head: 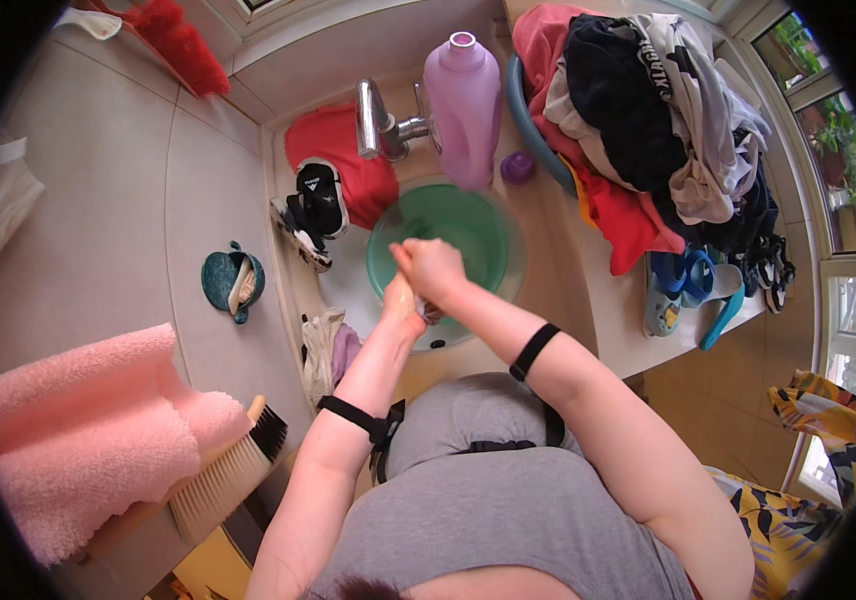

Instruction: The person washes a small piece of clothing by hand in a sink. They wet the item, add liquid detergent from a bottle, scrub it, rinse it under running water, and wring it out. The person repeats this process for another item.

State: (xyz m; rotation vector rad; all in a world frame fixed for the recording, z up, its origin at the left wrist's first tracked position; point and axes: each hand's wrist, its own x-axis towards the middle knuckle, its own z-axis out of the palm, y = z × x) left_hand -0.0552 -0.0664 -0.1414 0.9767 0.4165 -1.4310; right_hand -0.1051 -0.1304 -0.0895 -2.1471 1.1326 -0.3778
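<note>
Over a green plastic basin (439,217) in the sink, my two hands are close together. My left hand (400,300) holds a small bunched wet cloth (428,310), mostly hidden behind the hands. My right hand (431,270) is closed above the left one; whether it grips part of the cloth is hidden. Behind the basin stands an uncapped purple plastic bottle (463,112), with its purple cap (518,167) to the right. A chrome faucet (383,124) is left of the bottle. Red cloth (341,161) and a black-and-white shoe (317,202) lie left of the basin.
A blue-gray tub (529,120) heaped with clothes (615,112) stands at the right, near blue clogs (664,300). Light socks (320,349) lie at the sink's left edge. Further left are a pink towel (97,442), a brush (221,480) and a green soap holder (221,281).
</note>
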